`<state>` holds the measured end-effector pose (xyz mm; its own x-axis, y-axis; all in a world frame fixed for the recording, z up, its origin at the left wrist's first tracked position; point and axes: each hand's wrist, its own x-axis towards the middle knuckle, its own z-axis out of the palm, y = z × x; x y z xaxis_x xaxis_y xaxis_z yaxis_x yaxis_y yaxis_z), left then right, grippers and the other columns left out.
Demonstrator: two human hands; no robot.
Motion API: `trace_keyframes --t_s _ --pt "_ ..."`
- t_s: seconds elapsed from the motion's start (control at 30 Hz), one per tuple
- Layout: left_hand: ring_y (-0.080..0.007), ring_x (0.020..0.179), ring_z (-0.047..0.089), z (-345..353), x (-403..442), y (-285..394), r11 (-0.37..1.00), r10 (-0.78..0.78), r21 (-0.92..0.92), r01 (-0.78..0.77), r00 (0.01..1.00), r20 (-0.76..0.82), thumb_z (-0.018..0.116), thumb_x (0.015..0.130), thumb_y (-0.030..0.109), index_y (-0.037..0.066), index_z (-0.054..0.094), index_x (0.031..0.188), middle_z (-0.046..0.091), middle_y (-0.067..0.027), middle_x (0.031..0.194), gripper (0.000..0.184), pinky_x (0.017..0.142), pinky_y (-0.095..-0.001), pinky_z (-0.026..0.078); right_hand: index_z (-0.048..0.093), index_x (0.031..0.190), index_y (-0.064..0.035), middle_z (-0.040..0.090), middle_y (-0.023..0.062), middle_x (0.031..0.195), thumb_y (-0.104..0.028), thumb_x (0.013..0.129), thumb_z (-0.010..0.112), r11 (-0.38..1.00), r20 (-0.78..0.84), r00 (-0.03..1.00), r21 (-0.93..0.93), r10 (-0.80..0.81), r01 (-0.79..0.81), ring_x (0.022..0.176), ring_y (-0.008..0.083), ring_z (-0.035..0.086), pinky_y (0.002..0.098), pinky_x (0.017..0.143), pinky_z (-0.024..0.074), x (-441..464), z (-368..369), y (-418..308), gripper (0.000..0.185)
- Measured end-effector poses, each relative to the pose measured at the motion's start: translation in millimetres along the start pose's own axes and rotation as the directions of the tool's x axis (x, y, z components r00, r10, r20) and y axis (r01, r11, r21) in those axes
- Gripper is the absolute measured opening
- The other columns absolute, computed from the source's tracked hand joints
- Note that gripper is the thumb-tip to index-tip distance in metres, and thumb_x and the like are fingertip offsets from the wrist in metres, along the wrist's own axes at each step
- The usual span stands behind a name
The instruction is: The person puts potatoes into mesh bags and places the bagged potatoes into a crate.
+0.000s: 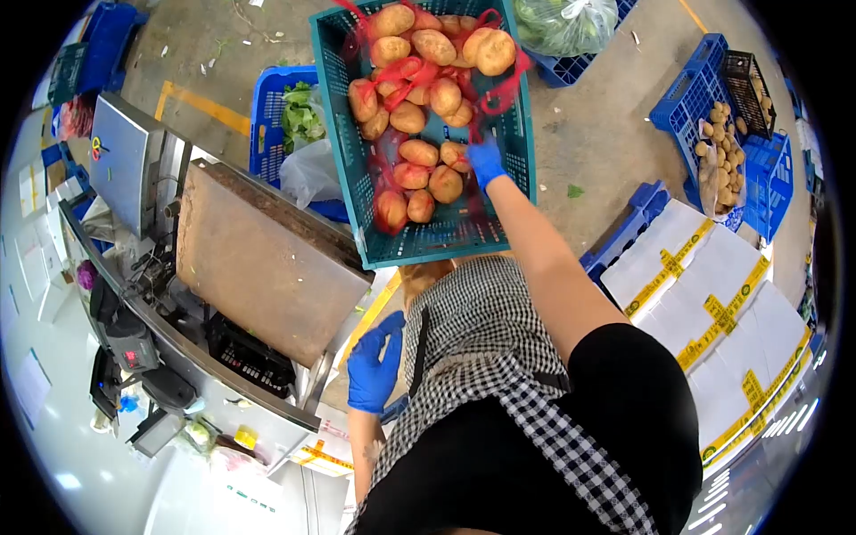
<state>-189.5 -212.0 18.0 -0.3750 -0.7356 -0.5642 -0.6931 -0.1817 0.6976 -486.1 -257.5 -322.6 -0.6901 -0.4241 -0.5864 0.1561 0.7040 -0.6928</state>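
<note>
A green plastic crate (343, 169) holds many potatoes (433, 46), with red mesh bags (406, 76) draped over and around them. Over the crate's right side, my right hand (486, 164) in a blue glove is closed on the red mesh; its fingertips are slightly blurred and close to a potato (456, 157). My left hand (374, 361), also blue-gloved, is held below the crate's near left corner. Its thumb and fingers are apart and nothing is in it.
To the left stands a worn metal platform (259, 259). A blue crate (266, 134) of leafy greens sits beside the green crate. White boxes with yellow tape (704, 303) are at right, near blue crates (682, 107) and a bag of potatoes (720, 169). Bagged greens (571, 27) are behind.
</note>
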Motion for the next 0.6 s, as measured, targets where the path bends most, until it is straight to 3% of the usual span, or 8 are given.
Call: trace_keyframes --t_s 0.1,0.2,0.23,0.3,0.33,0.4,0.47,0.6 --pt "-0.0249 0.094 0.061 8.7 -2.4 -0.2 0.998 -0.058 0.016 0.057 0.997 0.055 0.056 0.082 0.007 0.0 0.06 0.103 0.063 -0.0164 0.099 0.023 0.082 -0.0312 0.045 0.051 0.097 -0.0026 0.06 0.0107 0.074 -0.01 0.07 0.064 0.94 0.141 0.953 0.174 0.27 -0.292 0.054 0.0247 0.059 0.0329 0.045 0.0471 23.6 44.2 111.4 0.03" --pt "-0.0265 0.09 0.062 11.9 -6.8 -5.3 0.998 -0.013 0.058 0.009 0.997 0.072 0.056 0.081 0.007 0.001 0.06 0.104 0.063 -0.0156 0.098 0.024 0.081 -0.0323 0.046 0.053 0.09 -0.0049 0.059 0.009 0.071 -0.011 0.068 0.067 0.783 0.259 0.86 0.358 0.44 -0.509 0.053 0.0191 0.058 0.0289 0.043 0.045 -0.6 43.9 93.0 0.026" --pt "-0.027 0.09 0.061 13.1 -6.5 -3.3 0.996 -0.024 0.086 0.017 0.996 0.091 0.056 0.081 0.008 0.002 0.06 0.104 0.063 -0.0159 0.099 0.024 0.081 -0.0327 0.046 0.056 0.078 -0.0052 0.058 0.0078 0.068 -0.013 0.071 0.066 0.766 0.318 0.788 0.223 0.528 -0.603 0.052 0.0176 0.057 0.0287 0.042 0.0447 -3.7 44.7 90.8 0.014" --pt "-0.0281 0.09 0.061 13.2 -5.5 2.0 0.992 -0.002 0.125 -0.014 0.993 0.12 0.057 0.081 0.009 0.002 0.06 0.104 0.062 -0.0167 0.099 0.024 0.08 -0.0334 0.046 0.059 0.075 -0.0055 0.058 0.0074 0.066 -0.014 0.074 0.063 0.836 0.474 0.738 0.007 0.48 -0.549 0.052 0.0168 0.057 0.0283 0.043 0.0453 0.0 27.3 87.6 0.01" --pt "-0.0287 0.09 0.061 12.1 -2.9 4.3 0.989 0.035 0.138 -0.054 0.991 0.133 0.057 0.081 0.01 0.003 0.06 0.104 0.062 -0.0172 0.099 0.024 0.08 -0.0338 0.046 0.06 0.073 -0.0056 0.057 0.0073 0.065 -0.014 0.075 0.061 0.86 0.543 0.697 -0.097 0.468 -0.502 0.052 0.0164 0.057 0.0281 0.043 0.0456 1.0 17.0 86.7 0.009" --pt "-0.0312 0.084 0.061 11.5 -2.2 7.0 0.983 0.069 0.161 -0.084 0.993 0.1 0.057 0.081 0.012 0.003 0.06 0.104 0.062 -0.0179 0.094 0.025 0.076 -0.0361 0.047 0.064 0.072 -0.0036 0.059 0.008 0.065 -0.016 0.077 0.057 0.965 0.601 0.765 -0.241 0.231 -0.102 0.054 0.0193 0.058 0.031 0.047 0.0466 -9.8 -2.8 68.3 0.015" --pt "-0.0318 0.083 0.061 6.7 -3.4 3.8 0.97 0.124 0.202 -0.137 0.99 0.072 0.058 0.08 0.013 0.003 0.06 0.103 0.062 -0.0182 0.091 0.025 0.075 -0.0368 0.047 0.066 0.076 -0.0026 0.059 0.0078 0.066 -0.015 0.076 0.056 0.883 0.567 0.824 -0.375 -0.022 0.282 0.056 0.0206 0.057 0.0329 0.049 0.0462 -18.3 -18.4 40.4 0.016" --pt "-0.0322 0.077 0.06 4.2 -8.6 -7.3 0.927 0.252 0.276 -0.256 0.966 0.049 0.061 0.078 0.016 0.002 0.061 0.098 0.063 -0.0184 0.085 0.024 0.07 -0.0381 0.047 0.065 0.074 -0.0035 0.061 0.0078 0.074 -0.012 0.078 0.051 0.638 0.767 0.52 -0.193 -0.376 0.746 0.068 0.0179 0.058 0.0293 0.061 0.0465 -70.2 -39.9 10.6 0.017"
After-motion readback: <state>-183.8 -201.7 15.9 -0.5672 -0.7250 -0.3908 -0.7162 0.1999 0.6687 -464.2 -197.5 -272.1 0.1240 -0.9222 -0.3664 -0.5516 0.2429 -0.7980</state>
